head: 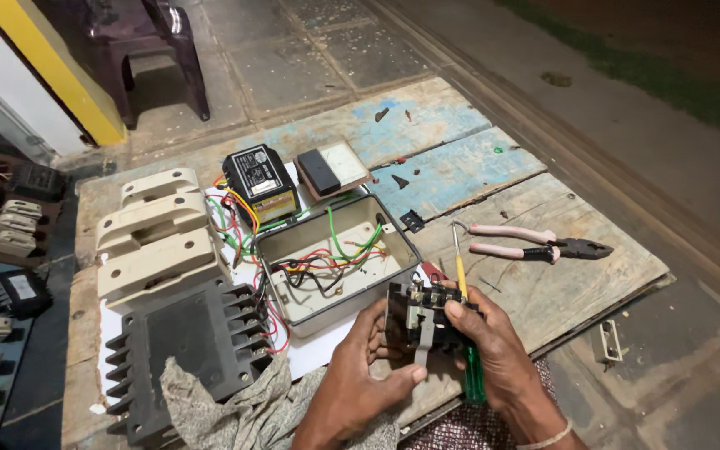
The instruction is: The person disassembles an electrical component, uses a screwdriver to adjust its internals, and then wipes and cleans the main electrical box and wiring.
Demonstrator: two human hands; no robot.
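Both hands meet over the near edge of a worn wooden board [543, 292]. The left hand [360, 375] is closed around a small black electrical part [422, 321] with metal terminals, its thumb pressed on the front and its fingers behind. The right hand [493, 346] grips the same part from the other side with its thumb on top. A screwdriver with a yellow shaft and a green handle [462, 279] stands nearly upright beside the right hand, its tip pointing to the far edge; I cannot tell if the right hand holds it or only touches it. Just beyond the hands lies an open grey metal box [335, 258] with red, green and black wires inside. Pliers with pink handles [535, 242] lie near the right edge of the board, well apart from the hands. On the left side of the board there are cream plastic covers [156, 242], and nearer the near left corner a black finned block [185, 350] with a grey cloth [235, 408] partly over it. Behind the box stand a black module with a label [262, 179] and a switch plate [331, 169].
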